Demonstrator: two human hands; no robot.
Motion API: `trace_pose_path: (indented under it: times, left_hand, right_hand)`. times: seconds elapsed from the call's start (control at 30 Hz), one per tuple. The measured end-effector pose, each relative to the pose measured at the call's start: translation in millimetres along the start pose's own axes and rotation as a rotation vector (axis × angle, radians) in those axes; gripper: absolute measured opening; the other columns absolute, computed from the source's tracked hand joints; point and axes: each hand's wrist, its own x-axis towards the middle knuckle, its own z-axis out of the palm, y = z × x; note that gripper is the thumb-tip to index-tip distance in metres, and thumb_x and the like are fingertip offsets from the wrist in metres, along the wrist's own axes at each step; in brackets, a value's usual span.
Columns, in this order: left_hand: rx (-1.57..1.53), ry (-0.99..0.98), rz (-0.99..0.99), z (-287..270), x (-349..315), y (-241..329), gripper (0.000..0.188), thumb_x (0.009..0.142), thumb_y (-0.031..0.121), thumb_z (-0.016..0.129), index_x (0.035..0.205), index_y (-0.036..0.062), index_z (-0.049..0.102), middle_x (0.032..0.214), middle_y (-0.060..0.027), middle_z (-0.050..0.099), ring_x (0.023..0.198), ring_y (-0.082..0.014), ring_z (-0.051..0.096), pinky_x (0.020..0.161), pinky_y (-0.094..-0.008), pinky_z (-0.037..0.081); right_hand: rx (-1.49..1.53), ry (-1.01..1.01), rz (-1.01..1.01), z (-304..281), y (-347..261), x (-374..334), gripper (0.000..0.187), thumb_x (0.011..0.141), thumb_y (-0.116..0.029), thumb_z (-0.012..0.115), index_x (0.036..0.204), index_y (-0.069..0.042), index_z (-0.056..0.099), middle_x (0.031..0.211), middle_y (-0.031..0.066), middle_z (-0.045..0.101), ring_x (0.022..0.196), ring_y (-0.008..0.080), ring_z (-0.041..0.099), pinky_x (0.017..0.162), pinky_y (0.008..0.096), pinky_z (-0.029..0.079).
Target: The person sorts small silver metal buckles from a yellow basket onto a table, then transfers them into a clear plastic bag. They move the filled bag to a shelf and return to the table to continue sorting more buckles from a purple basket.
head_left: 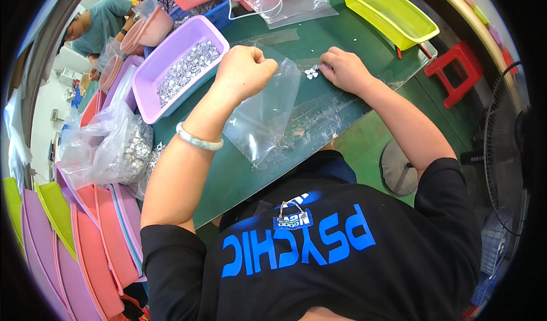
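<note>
My left hand [246,73] is closed in a fist above the table, between the purple basket and a clear plastic bag [265,107] lying flat. Whatever the fist may hold is hidden. A pale bangle circles that forearm. Low over the green table [250,178], my right hand [345,70] has its fingers curled together beside a few small shiny silver pieces [311,73]. Its fingertips reach the edge of this little cluster; what they pinch is too small to make out. Many similar silver pieces [191,70] lie in the purple basket [149,111] to the left.
A yellow-green basket [419,35] stands at the far right. Plastic bags of silver pieces [108,150] and stacked coloured baskets [97,230] crowd the left. A red stool [454,73] and a fan [501,144] are on the right. Another person [108,24] works at far left.
</note>
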Motion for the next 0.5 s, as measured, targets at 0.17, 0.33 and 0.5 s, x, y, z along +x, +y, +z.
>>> trace_pose_path:
  times: [0.17, 0.33, 0.5]
  left_hand:
    - [-0.052, -0.026, 0.042, 14, 8, -6, 0.01, 0.064, 0.009, 0.055, 0.065, -0.001, 0.054, 0.056, -0.0023, 0.05, 0.052, -0.0084, 0.046, 0.049, -0.0244, 0.038]
    - [-0.05, -0.014, 0.077, 33, 5, -9, 0.032, 0.064, 0.005, 0.051, 0.095, -0.0026, 0.054, 0.064, -0.0023, 0.052, 0.058, -0.0086, 0.048, 0.055, -0.0229, 0.04]
    - [-0.112, 0.09, 0.118, 54, 3, -23, 0.05, 0.064, 0.004, 0.05, 0.114, -0.0032, 0.047, 0.063, -0.0015, 0.049, 0.058, -0.0083, 0.046, 0.056, -0.022, 0.039]
  right_hand:
    - [0.312, 0.066, 0.26, -7, 4, 11, 0.017, 0.071, -0.016, 0.056, 0.077, -0.001, 0.061, 0.074, 0.0145, 0.059, 0.069, 0.0266, 0.058, 0.064, 0.0329, 0.046]
    - [0.992, 0.135, 0.541, -24, -6, 34, 0.016, 0.076, -0.014, 0.059, 0.081, 0.001, 0.057, 0.061, -0.0014, 0.05, 0.05, 0.0053, 0.042, 0.045, 0.0189, 0.033]
    - [1.546, 0.2, 0.652, -26, -55, 58, 0.014, 0.074, -0.012, 0.063, 0.08, -0.002, 0.055, 0.06, -0.0009, 0.048, 0.047, 0.0065, 0.043, 0.04, 0.0197, 0.032]
